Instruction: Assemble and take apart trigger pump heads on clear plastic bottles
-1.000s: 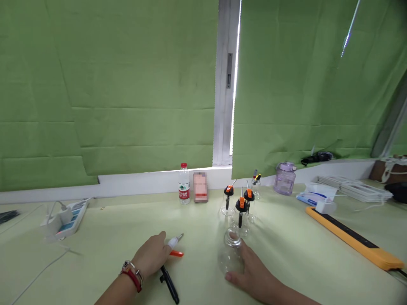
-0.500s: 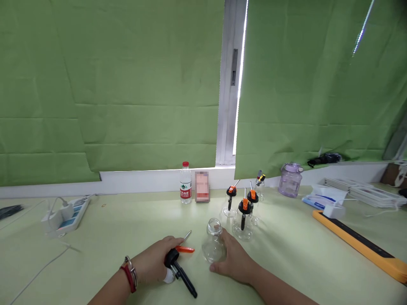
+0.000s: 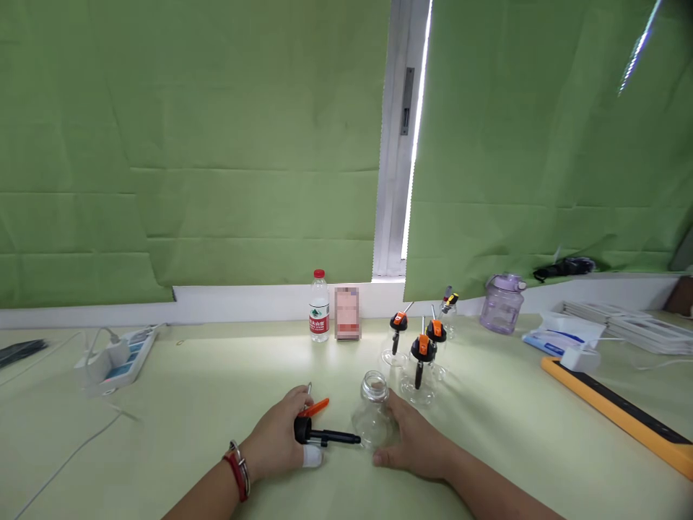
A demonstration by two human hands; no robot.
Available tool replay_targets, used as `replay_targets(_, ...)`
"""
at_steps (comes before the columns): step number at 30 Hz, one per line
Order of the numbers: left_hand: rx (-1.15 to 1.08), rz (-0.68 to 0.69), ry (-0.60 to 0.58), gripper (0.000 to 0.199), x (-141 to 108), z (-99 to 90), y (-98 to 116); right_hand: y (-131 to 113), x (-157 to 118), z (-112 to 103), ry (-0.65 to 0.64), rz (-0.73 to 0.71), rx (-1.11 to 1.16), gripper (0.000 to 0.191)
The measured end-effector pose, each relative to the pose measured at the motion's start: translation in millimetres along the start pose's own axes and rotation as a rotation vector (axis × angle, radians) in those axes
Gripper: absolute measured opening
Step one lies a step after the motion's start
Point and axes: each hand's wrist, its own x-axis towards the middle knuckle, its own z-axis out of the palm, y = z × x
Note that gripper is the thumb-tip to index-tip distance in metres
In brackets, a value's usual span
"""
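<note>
Cupping the right side of the clear glass bottle (image 3: 372, 419), the right hand (image 3: 416, 440) was half open, thumb low. The bottle stood upright on the bench (image 3: 216, 390), well forward of its back edge. It looked light, stiff, slick and breakable, so its rounded body seemed a safer hold than a squeeze at the rim. The left hand (image 3: 279, 437) was curled mostly closed on the black stopper (image 3: 303, 430), whose firm cap likely offered better purchase than its orange lever (image 3: 315, 408) or slim black stem (image 3: 341, 437).
</note>
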Motion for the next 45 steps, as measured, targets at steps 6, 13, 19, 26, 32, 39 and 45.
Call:
replay_targets(6, -0.262, 0.095, -0.182, 0.097, -1, -6.1, -11, -2, -1, -2, 0.014, 0.009, -0.024, 0.093)
replay_targets(13, -0.218, 0.159, -0.17, 0.052, 2, -4.5, -8, -1, -3, -4, 0.038, 0.086, -0.019, 0.075)
replay_targets(19, -0.13, 0.172, -0.126, 0.039, 0, -6.7, 2, 8, -3, -2, 0.128, 0.191, 0.043, 0.083)
replay_targets(26, -0.104, 0.172, -0.134, 0.037, -2, -8.1, 6, 9, -3, -4, 0.16, 0.156, 0.102, 0.081)
replay_targets(32, -0.103, 0.171, -0.143, 0.039, 1, -6.5, 2, 12, -2, -6, 0.147, 0.159, 0.177, 0.079)
replay_targets(39, -0.092, 0.176, -0.131, 0.042, 1, -6.8, 2, 13, -3, -9, 0.143, 0.191, 0.259, 0.08)
replay_targets(45, -0.072, 0.17, -0.126, 0.036, 1, -7.4, 5, 17, -1, -11, 0.122, 0.16, 0.289, 0.08)
